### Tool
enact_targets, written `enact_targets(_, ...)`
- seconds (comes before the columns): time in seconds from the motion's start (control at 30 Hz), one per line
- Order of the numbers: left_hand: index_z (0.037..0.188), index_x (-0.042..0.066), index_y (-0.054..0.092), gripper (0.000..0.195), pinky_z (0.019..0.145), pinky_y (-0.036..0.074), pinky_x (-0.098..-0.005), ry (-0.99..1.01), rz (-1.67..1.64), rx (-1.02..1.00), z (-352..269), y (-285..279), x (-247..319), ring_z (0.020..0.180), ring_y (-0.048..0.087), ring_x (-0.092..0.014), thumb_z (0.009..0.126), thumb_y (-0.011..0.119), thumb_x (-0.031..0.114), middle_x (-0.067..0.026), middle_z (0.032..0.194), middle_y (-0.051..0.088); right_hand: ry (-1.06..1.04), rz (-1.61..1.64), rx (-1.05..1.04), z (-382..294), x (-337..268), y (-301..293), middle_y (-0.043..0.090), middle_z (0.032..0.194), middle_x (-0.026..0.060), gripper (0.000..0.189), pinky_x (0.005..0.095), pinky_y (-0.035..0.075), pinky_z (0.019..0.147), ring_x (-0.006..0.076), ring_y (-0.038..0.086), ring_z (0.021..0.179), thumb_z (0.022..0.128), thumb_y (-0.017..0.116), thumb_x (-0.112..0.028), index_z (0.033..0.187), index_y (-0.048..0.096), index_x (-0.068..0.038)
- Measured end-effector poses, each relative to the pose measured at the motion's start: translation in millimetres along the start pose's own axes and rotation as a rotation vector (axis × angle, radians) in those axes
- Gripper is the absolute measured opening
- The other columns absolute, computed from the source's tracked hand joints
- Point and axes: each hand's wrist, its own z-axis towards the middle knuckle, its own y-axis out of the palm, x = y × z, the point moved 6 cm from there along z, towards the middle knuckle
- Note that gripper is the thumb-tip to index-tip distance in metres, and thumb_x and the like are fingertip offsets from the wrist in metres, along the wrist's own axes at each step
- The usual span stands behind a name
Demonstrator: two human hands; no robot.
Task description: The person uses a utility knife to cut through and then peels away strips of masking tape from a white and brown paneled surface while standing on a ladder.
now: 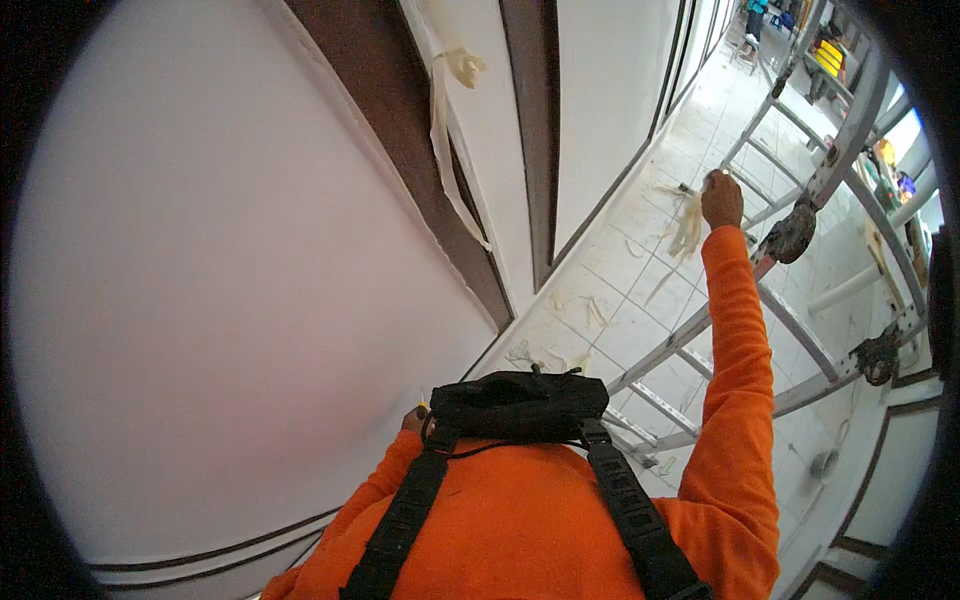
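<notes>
My right hand [722, 199] is raised at the upper right, fingers curled, with a pale crumpled strip, seemingly masking tape, [686, 229] hanging beside it. Whether its fingers hold the strip or touch the metal ladder [660, 352] behind cannot be told. Low beside the black chest pouch, my left hand [414, 420] is closed around a small tool with a yellow part [422, 406], mostly hidden by the pouch. On the white and brown panelled wall, a loose tape strip [444, 161] dangles from a crumpled tape end [463, 67].
The hinged aluminium ladder stands close on my right, its joints dirty. Tape scraps [595, 311] litter the white tiled floor [607, 277]. A large white wall panel [247, 262] fills the left side. Far back stand a person [755, 19] and a stool [746, 51].
</notes>
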Motion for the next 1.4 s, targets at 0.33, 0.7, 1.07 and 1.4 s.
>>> enact_targets(0.33, 0.097, 0.003, 0.062, 0.03, 0.056, 0.05, -0.0323, 0.26, 0.557, 0.114, 2, 29, 76, 0.059, 0.057, -0.014, 0.097, 0.062, 0.033, -0.006, 0.078, 0.066, -0.123, 0.403, -0.178, -81, -98, 41, 0.068, 0.096, 0.0226, 0.021, 0.048, 0.052, 0.081, 0.0409, 0.066, 0.092, 0.094, 0.057, -0.02, 0.101, 0.061, -0.001)
enact_targets(0.7, 0.14, 0.002, 0.049, 0.063, 0.107, 0.04, -0.0351, 0.584, 0.357, -0.319, -60, 242, 411, 0.12, 0.055, -0.024, 0.103, 0.044, 0.052, -0.0173, 0.127, 0.059, 0.224, 1.577, -1.231, -268, -312, 28, 0.061, 0.116, 0.0151, 0.045, 0.034, 0.049, 0.095, 0.0223, 0.061, 0.108, 0.097, 0.06, -0.025, 0.131, 0.045, 0.001)
enact_targets(1.07, 0.138, 0.01, 0.05, 0.061, 0.085, 0.053, -0.0344, 0.121, 0.273, -0.445, -29, 219, 328, 0.104, 0.063, -0.019, 0.099, 0.054, 0.056, -0.0078, 0.124, 0.063, 0.173, 1.154, -0.744, -142, -258, 52, 0.062, 0.095, 0.0065, 0.04, 0.0296, 0.051, 0.065, 0.0141, 0.06, 0.075, 0.103, 0.049, -0.029, 0.134, 0.051, -0.004)
enact_targets(1.4, 0.106, 0.013, 0.059, 0.028, 0.063, 0.048, -0.0341, 0.203, 0.118, -0.206, -24, 79, 115, 0.075, 0.061, -0.017, 0.097, 0.062, 0.04, -0.0045, 0.089, 0.064, 0.117, 1.166, -0.876, -94, -280, 55, 0.054, 0.089, 0.0024, 0.053, 0.0243, 0.046, 0.053, 0.0087, 0.054, 0.062, 0.106, 0.044, -0.038, 0.147, 0.045, -0.006)
